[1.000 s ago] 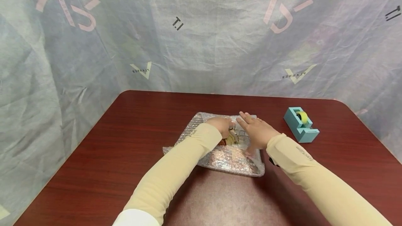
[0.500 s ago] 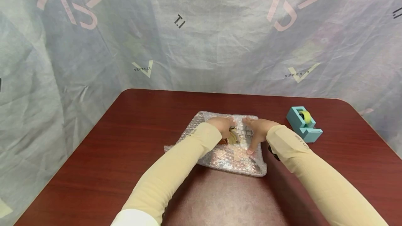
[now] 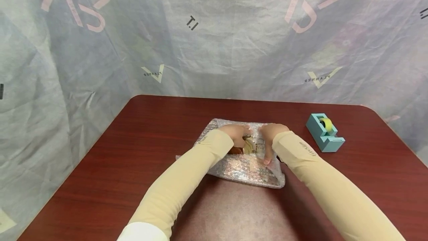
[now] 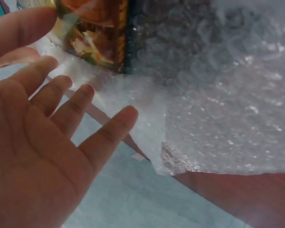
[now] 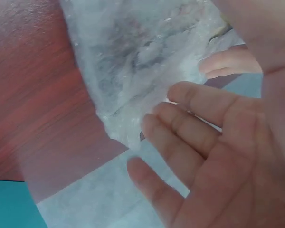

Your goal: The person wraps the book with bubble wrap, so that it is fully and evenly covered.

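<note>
Mostly, your own arms are hiding the bubble-wrap package (image 3: 240, 166), which is lying at the centre of the head view on the dark red table (image 3: 150, 125). Your left sleeve (image 3: 180, 181) is crossing its left part, and glare is washing out the lower part. A printed item (image 4: 95, 35) is showing between your hands, but the top edge of the left wrist view is cutting it off, so you aren't seeing enough to name it; whether film is lying over it is hard to tell.

Your left hand (image 3: 236, 134) is pointing towards the right of the frame, its fingers lying straight and spread apart at the package's edge. Your right hand (image 3: 271, 135) is facing it, thumb pointing down the frame; in the right wrist view three fingers are lying close together, nearly straight, with the little finger standing apart. Whether either hand's fingertips are pressing or just resting there, you aren't being shown.

Right of centre, well apart from the package, a teal tape dispenser (image 3: 315, 133) is standing with a yellow tape roll (image 3: 327, 124). A printed grey curtain (image 3: 220, 51) is filling the top of the frame, and your right sleeve (image 3: 334, 189) is blocking the table at lower right.
</note>
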The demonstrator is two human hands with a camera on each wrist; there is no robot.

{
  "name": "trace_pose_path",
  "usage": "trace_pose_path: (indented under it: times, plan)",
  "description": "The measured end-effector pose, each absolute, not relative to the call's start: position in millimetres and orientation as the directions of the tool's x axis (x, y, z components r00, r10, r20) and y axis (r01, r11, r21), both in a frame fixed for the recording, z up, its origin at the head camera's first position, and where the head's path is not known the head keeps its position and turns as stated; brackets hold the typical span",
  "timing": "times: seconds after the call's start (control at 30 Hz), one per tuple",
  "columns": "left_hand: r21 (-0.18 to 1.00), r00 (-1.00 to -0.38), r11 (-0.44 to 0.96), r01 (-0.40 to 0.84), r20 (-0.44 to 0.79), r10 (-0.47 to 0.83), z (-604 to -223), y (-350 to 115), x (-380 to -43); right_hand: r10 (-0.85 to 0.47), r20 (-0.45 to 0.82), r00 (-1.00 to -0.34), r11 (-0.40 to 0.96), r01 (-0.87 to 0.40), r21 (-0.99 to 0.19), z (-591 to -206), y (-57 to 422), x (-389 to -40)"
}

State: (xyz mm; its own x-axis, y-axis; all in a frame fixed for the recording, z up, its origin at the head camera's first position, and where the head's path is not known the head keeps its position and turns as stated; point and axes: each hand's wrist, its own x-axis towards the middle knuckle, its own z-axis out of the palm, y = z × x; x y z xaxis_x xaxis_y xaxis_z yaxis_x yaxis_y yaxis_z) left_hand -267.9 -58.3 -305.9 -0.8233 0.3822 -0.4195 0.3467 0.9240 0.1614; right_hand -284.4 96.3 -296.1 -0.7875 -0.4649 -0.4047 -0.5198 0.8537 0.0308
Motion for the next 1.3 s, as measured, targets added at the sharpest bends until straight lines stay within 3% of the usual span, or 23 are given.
trace_pose_path:
  times: [0.13,0.33,0.43,1.03,1.3]
  plan:
    - [0.138,-0.836,0.935,0.327,-0.418,0.355,-305.1,-57.9,-267.4,-0.504,-0.391,-0.770,0.815,-0.573,0.078,-296.0,91.9,-286.4]
    - [0.121,-0.844,0.955,0.272,-0.447,0.297,-305.6,-52.2,-266.4,-0.549,-0.415,-0.725,0.821,-0.560,-0.108,-297.9,100.4,-291.1]
    - [0.109,-0.847,0.959,0.261,-0.451,0.282,-306.6,-50.6,-266.4,-0.552,-0.425,-0.718,0.823,-0.550,-0.141,-298.4,105.1,-292.8]
    - [0.224,-0.839,0.948,0.228,-0.449,0.308,-303.0,-57.7,-275.0,-0.544,-0.422,-0.725,0.821,-0.565,-0.087,-294.6,101.9,-290.7]
    - [0.190,-0.848,0.932,0.310,-0.388,0.361,-312.9,-61.5,-285.8,-0.522,-0.444,-0.728,0.826,-0.562,-0.048,-296.6,99.7,-292.8]
